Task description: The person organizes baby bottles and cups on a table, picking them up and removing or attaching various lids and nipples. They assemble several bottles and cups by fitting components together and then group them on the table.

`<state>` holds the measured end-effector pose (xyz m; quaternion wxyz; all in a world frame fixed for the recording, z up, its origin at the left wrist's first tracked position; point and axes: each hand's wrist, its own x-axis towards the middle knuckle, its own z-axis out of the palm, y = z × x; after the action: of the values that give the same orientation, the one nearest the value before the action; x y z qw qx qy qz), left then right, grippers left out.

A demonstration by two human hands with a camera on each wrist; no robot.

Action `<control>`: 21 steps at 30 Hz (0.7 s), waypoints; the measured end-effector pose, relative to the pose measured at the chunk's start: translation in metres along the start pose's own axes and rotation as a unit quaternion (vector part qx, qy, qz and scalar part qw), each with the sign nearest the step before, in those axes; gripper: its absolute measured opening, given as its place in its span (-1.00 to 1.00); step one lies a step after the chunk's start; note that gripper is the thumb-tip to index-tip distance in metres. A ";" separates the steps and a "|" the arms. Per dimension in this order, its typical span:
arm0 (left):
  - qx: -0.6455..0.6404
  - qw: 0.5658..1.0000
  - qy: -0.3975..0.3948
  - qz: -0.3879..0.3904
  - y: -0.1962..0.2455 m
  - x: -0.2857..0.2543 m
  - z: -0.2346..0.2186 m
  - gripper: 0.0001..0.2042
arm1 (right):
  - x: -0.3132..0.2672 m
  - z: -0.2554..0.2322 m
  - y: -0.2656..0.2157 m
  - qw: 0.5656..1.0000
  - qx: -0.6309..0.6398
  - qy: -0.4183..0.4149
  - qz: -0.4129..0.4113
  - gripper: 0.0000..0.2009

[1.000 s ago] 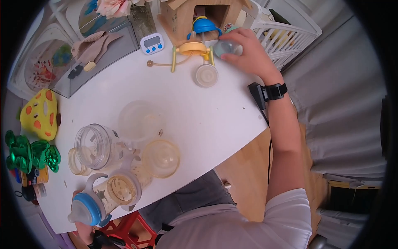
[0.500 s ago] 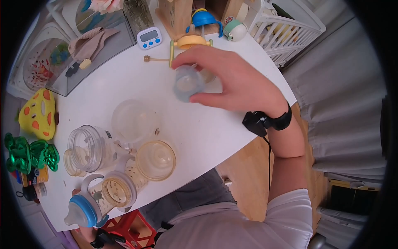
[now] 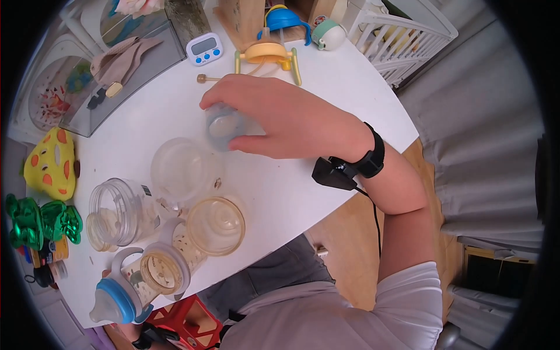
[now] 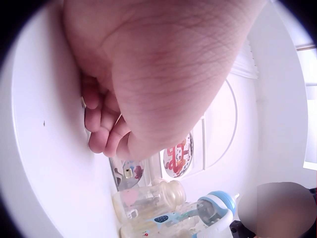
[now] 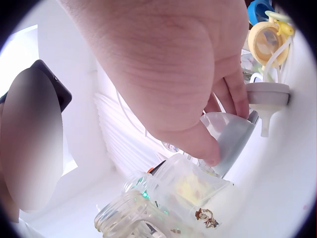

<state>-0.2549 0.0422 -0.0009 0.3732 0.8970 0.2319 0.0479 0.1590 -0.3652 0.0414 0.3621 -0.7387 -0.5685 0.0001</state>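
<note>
My right hand [image 3: 286, 116] pinches a translucent domed bottle cap [image 3: 223, 127] between thumb and fingers, over the middle of the white table. In the right wrist view the cap [image 5: 233, 136] is beside a grey-rimmed piece with a nipple-like tip [image 5: 267, 94]. Left of it are a frosted clear container [image 3: 182, 168] and a clear amber-rimmed cup [image 3: 216, 226]. My left hand [image 4: 148, 89] rests on the table edge with fingers loosely curled, holding nothing. In the head view it is mostly hidden behind a baby bottle with a blue collar and nipple [image 3: 114, 300].
An uncapped bottle with a grey handled collar [image 3: 163, 273] and a clear jar [image 3: 116, 213] stand at the near left. A yellow handled straw lid [image 3: 266, 53], blue straw lid [image 3: 286, 26], mint-and-white lid [image 3: 329, 36] and timer [image 3: 205, 48] line the back. Plush toy [image 3: 51, 163] at left.
My right hand has moved from the back right, near the mint lid, leftward and nearer, carrying the translucent cap toward the frosted container. My left hand stays by the table's near-left edge.
</note>
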 end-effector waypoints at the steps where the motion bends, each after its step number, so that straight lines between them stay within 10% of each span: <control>1: 0.000 1.000 0.000 0.002 0.000 0.001 0.000 -0.69 | 0.000 0.001 0.000 1.000 0.000 0.001 0.001 -0.51; 21: 0.029 0.999 -0.025 0.034 0.015 0.041 0.001 -0.70 | 0.009 0.012 0.011 1.000 -0.030 -0.002 -0.007 -0.50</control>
<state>-0.2123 0.0507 0.0054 0.3510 0.9157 0.1932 0.0311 0.1663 -0.3523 0.0308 0.3383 -0.7454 -0.5741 -0.0176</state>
